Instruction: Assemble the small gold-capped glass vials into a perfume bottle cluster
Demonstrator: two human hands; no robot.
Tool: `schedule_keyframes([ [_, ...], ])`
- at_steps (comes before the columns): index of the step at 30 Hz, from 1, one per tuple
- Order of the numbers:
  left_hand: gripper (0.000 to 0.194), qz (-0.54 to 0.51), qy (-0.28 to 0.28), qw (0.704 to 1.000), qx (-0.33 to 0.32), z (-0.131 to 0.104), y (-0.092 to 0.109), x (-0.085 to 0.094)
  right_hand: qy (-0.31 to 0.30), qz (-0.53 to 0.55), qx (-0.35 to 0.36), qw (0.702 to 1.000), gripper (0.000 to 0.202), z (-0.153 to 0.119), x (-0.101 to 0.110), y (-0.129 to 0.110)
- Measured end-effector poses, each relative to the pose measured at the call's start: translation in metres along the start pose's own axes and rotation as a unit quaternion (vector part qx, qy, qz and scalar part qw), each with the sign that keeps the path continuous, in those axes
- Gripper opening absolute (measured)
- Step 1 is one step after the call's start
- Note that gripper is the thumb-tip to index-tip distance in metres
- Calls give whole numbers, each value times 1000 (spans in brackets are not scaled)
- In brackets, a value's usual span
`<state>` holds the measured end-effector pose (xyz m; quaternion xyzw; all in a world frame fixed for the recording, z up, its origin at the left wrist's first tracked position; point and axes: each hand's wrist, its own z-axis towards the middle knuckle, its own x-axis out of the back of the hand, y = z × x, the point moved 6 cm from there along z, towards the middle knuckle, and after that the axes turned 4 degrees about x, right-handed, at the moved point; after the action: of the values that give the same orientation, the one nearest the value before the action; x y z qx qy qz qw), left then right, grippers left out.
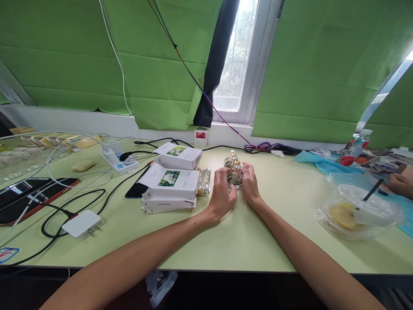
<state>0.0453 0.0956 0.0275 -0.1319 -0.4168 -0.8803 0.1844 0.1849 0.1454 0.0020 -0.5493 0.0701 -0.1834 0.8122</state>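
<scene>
A short row of small glass perfume bottles [234, 180] with gold caps stands upright on the pale green table. My left hand [222, 193] curls its fingers along their left side, with the thumb at the front. From the other side my right hand [250, 183] presses its fingers against the row, so the bottles sit between both hands. Just left of my left hand, more glass bottles with gold parts [204, 181] lie beside a stack of white cartons [169, 189] printed with a white flower. Another white carton pile [179, 156] is behind that stack.
On the left are a power strip [121, 161], a white charger [83, 224], tangled cables and dark phones [26, 193]. To the right stand a lidded plastic cup [364, 206] in a bag and a bottle [356, 146]. Another person's hand [400, 185] shows at the right edge.
</scene>
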Motion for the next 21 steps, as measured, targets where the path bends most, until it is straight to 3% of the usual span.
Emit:
schedule_keyframes([
  [6, 44, -10, 62, 990, -126, -8, 22, 9, 136, -49, 81, 986, 31, -9, 19, -25],
  [9, 36, -36, 55, 978, -198, -14, 33, 8, 164, -49, 142, 975, 25, -15, 22, -39],
  [15, 24, -56, -18, 956, -289, -26, 49, 2, 139, -85, 253, 954, 17, -23, 16, -53],
  [21, 14, -9, -43, 936, -349, -35, 57, -1, 90, -102, 299, 945, 18, -28, 4, -54],
])
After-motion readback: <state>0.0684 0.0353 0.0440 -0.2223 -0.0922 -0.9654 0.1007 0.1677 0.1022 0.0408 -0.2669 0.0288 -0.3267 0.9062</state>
